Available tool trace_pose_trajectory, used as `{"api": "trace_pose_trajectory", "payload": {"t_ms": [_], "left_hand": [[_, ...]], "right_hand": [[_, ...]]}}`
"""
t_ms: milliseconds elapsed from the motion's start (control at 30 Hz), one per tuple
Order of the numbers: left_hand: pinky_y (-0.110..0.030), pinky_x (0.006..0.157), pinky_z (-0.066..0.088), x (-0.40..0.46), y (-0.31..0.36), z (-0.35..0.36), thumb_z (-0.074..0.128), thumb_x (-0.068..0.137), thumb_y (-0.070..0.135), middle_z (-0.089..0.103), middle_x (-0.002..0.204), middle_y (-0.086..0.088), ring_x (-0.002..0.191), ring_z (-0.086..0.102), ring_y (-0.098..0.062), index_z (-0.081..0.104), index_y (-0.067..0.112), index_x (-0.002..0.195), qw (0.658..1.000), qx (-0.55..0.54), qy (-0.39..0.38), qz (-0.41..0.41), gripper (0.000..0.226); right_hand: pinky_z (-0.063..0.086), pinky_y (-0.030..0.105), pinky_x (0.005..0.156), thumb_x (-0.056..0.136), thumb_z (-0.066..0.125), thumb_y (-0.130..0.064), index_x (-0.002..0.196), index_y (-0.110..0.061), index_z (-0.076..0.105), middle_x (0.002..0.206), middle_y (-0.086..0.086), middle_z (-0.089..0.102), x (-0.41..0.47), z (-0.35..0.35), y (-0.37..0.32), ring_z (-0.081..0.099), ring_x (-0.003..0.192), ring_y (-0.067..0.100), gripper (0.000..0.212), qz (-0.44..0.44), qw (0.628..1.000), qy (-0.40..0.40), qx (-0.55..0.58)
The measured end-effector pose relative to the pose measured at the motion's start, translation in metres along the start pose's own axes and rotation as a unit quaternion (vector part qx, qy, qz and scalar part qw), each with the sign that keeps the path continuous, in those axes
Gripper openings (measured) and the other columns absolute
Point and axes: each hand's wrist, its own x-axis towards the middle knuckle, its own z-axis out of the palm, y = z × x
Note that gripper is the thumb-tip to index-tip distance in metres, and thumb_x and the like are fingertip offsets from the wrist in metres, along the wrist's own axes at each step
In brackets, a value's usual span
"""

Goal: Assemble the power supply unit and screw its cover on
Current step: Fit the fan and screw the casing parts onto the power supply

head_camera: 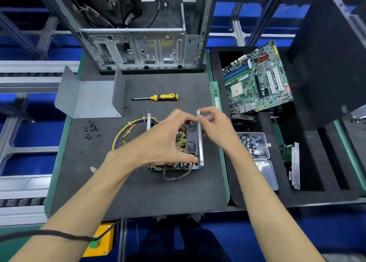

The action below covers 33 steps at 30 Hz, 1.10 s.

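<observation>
Nearest on the black mat (138, 192), the open power supply unit (176, 162) sits with its circuit board exposed, and a loose grey lead curls out from its near edge. The left hand (164, 141) arches over the board, fingertips pressing the black fan (191, 141) against the right-hand metal wall (200, 139) of the housing. The right hand (213, 127) pinches the top of that wall and the fan corner between thumb and fingers. Both hands are thus grasping, neither clenched nor free.

The step in hand looks to be seating the fan against its panel. To do it well, the fan's corner holes should line up with the wall's holes before any screw goes in, and the grey lead should be kept out from under the frame so it is not trapped.

Left of the unit, a bundle of yellow and purple wires (122, 135) loops outward; it must be tucked in before the cover closes. Further left lie loose black screws (91, 128). Beyond the hands lies the yellow-handled screwdriver (158, 97), untouched, and the bent grey cover (93, 97) waits at the far left. A clear box of screws (252, 143) sits just right of the mat, a motherboard (255, 79) beyond it, and an empty computer case (138, 34) stands at the back
</observation>
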Motion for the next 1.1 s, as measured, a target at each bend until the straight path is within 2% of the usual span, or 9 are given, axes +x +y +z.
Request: {"api": "trace_pose_trajectory", "payload": {"t_ms": [100,200,267,467,567,733,833,933,1100], "left_hand": [[-0.042,0.100,0.048,0.003,-0.002,0.018,0.087,0.067,0.052,0.041,0.132,0.011,0.120,0.055,-0.014,0.036,0.029,0.142,0.997,0.066,-0.022,-0.030,0.093],[-0.041,0.084,0.052,-0.003,0.001,0.042,0.081,0.073,0.051,0.036,0.130,0.011,0.104,0.062,-0.024,0.033,0.028,0.140,0.993,0.115,0.028,-0.023,0.085],[-0.038,0.081,0.052,-0.009,0.000,0.054,0.078,0.076,0.047,0.033,0.134,0.014,0.101,0.062,-0.021,0.032,0.029,0.143,0.993,0.102,0.061,-0.016,0.083],[-0.028,0.106,0.043,-0.005,-0.014,0.045,0.087,0.074,0.037,0.039,0.140,0.019,0.124,0.047,0.000,0.036,0.031,0.147,0.997,-0.038,0.065,-0.033,0.089],[-0.028,0.102,0.045,-0.002,-0.019,0.036,0.087,0.069,0.045,0.043,0.144,0.025,0.124,0.046,0.006,0.028,0.045,0.144,0.997,-0.029,0.058,-0.048,0.096],[-0.037,0.104,0.043,-0.001,-0.021,0.042,0.077,0.056,0.072,0.052,0.142,0.013,0.129,0.050,-0.013,0.026,0.044,0.142,0.997,0.024,0.030,-0.070,0.105],[-0.032,0.097,0.035,-0.009,-0.027,0.056,0.067,0.056,0.078,0.048,0.128,0.011,0.120,0.040,-0.018,0.026,0.042,0.143,0.993,0.079,0.026,-0.078,0.103],[-0.031,0.085,0.034,-0.013,-0.028,0.064,0.066,0.060,0.076,0.049,0.117,0.010,0.104,0.036,-0.016,0.029,0.039,0.141,0.991,0.088,0.052,-0.087,0.096],[-0.028,0.102,0.033,-0.009,-0.027,0.057,0.084,0.068,0.056,0.054,0.135,0.012,0.116,0.049,-0.009,0.026,0.040,0.149,0.996,0.034,0.040,-0.076,0.100]], "right_hand": [[0.059,0.048,0.085,0.100,0.061,-0.031,0.113,-0.027,0.062,0.086,-0.003,0.069,0.001,0.000,0.000,0.072,0.077,0.022,0.014,0.010,1.000,-0.003,0.009],[0.058,0.046,0.086,0.100,0.060,-0.032,0.113,-0.028,0.061,0.086,-0.004,0.068,0.001,0.002,0.002,0.070,0.078,0.023,0.014,0.010,1.000,0.002,0.005],[0.058,0.046,0.087,0.100,0.060,-0.032,0.113,-0.029,0.060,0.084,-0.005,0.067,0.000,0.003,0.004,0.069,0.077,0.022,0.013,0.007,1.000,0.006,0.008],[0.056,0.046,0.090,0.102,0.057,-0.032,0.118,-0.027,0.059,0.091,0.000,0.068,-0.003,0.002,0.003,0.070,0.084,0.025,0.018,0.003,1.000,-0.002,0.008],[0.056,0.044,0.089,0.101,0.057,-0.038,0.121,-0.028,0.058,0.090,-0.003,0.068,-0.005,0.002,0.003,0.069,0.081,0.018,0.022,-0.008,1.000,-0.010,-0.005],[0.056,0.046,0.094,0.095,0.058,-0.059,0.135,-0.028,0.054,0.101,-0.007,0.065,-0.009,0.000,0.005,0.066,0.097,0.011,0.051,0.003,0.999,-0.039,0.031],[0.054,0.029,0.082,0.087,0.067,-0.064,0.146,-0.028,0.043,0.113,-0.007,0.057,-0.012,-0.003,0.009,0.063,0.094,0.005,0.073,-0.025,0.996,-0.083,-0.010],[0.055,0.028,0.085,0.082,0.074,-0.061,0.154,-0.032,0.030,0.125,-0.004,0.049,-0.013,-0.008,0.014,0.063,0.098,0.004,0.089,-0.028,0.991,-0.129,-0.033],[0.047,0.024,0.082,0.075,0.088,-0.043,0.160,-0.037,0.009,0.133,0.004,0.044,-0.018,-0.008,0.019,0.061,0.096,0.014,0.117,-0.026,0.980,-0.189,-0.048]]}}
